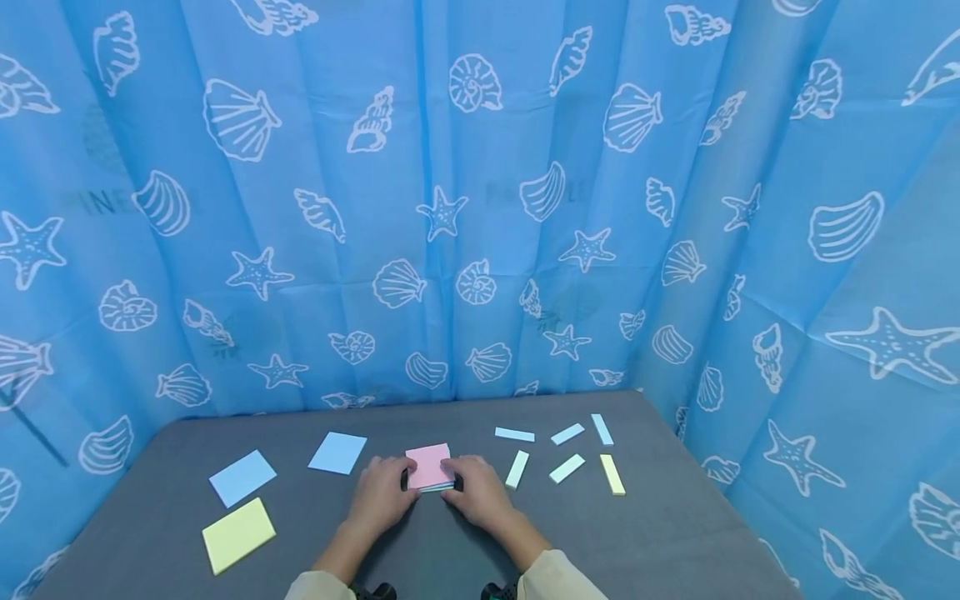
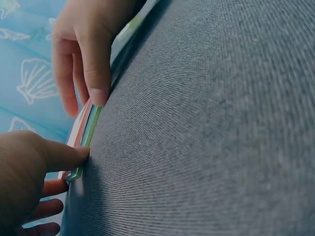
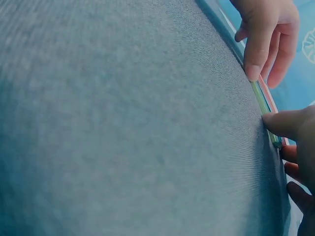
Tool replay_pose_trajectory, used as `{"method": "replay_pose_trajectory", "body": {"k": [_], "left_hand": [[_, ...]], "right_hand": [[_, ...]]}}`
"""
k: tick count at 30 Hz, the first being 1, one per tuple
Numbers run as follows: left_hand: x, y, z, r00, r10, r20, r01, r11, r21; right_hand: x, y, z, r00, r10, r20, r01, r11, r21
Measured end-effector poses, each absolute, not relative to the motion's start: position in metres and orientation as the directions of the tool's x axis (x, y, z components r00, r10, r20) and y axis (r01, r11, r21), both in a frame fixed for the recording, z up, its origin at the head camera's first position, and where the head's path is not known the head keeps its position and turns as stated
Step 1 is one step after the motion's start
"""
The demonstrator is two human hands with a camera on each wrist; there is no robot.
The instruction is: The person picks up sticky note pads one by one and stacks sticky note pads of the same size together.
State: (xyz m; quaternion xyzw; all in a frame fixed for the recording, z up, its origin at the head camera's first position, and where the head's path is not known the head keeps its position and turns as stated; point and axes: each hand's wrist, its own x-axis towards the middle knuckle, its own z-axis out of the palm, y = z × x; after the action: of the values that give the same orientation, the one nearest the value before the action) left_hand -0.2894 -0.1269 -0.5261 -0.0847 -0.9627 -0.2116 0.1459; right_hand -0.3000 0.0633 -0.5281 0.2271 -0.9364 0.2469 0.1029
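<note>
A small square stack of sticky note pads (image 1: 429,467) lies on the grey cloth, pink on top, with blue and green layers showing at its near edge. My left hand (image 1: 381,490) grips its left side, the thumb at the near corner and the fingers along the side. From the right, my right hand (image 1: 478,493) holds the opposite side in the same way. In the left wrist view the green bottom layer (image 2: 92,129) rests at the cloth, between both thumbs. The right wrist view shows the pink layer (image 3: 266,94) above the green one.
Two blue square pads (image 1: 337,452) (image 1: 242,478) and a yellow square pad (image 1: 238,535) lie to the left. Several narrow strips in blue, pale green and yellow (image 1: 612,475) lie to the right. A blue shell-patterned curtain (image 1: 450,250) hangs behind the grey-covered table (image 1: 637,550).
</note>
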Motion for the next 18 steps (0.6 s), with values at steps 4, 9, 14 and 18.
{"method": "replay_pose_trajectory", "body": {"k": [4,9,14,18], "left_hand": [[-0.287,-0.128,-0.527,-0.934,0.1,0.343,0.227,0.908,0.353],[-0.285,-0.128,-0.524,-0.93,0.124,0.347,0.242,0.916,0.321],[-0.284,-0.131,-0.521,-0.924,0.141,0.356,0.259,0.916,0.308],[-0.284,-0.133,-0.524,-0.919,0.158,0.361,0.274,0.914,0.297]], "right_hand": [[-0.298,0.062,-0.524,-0.85,-0.397,0.345,-0.5,0.815,-0.294],[-0.299,0.061,-0.518,-0.773,-0.483,0.41,-0.566,0.818,-0.103],[-0.3,0.06,-0.515,-0.717,-0.537,0.444,-0.599,0.801,0.001],[-0.301,0.06,-0.517,-0.696,-0.562,0.446,-0.611,0.79,0.043]]}}
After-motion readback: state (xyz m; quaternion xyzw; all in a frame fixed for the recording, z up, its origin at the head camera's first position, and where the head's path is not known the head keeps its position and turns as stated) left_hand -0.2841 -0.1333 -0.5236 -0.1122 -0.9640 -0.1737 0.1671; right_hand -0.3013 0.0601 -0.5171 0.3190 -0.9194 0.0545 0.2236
